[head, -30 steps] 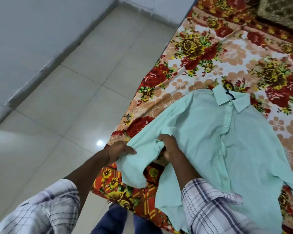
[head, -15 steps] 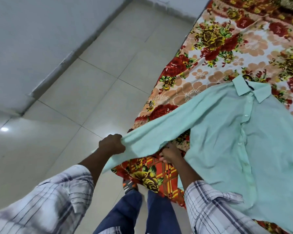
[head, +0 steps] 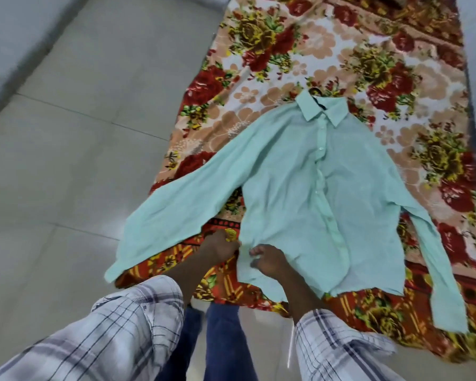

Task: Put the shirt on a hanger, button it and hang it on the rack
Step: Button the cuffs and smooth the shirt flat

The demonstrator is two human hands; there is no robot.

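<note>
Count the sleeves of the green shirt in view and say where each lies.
2. One sleeve stretches left, its cuff past the blanket edge over the floor tiles. The other sleeve runs down the right side, on the blanket.

You are standing in what looks like a room of a home. Under you runs a floor of large pale grey glossy tiles (head: 74, 149), meeting a plain pale wall (head: 8, 31) at the upper left. A red, peach and white floral bedsheet (head: 300, 56) is spread flat, its near edge by your feet, like household bedding.
</note>
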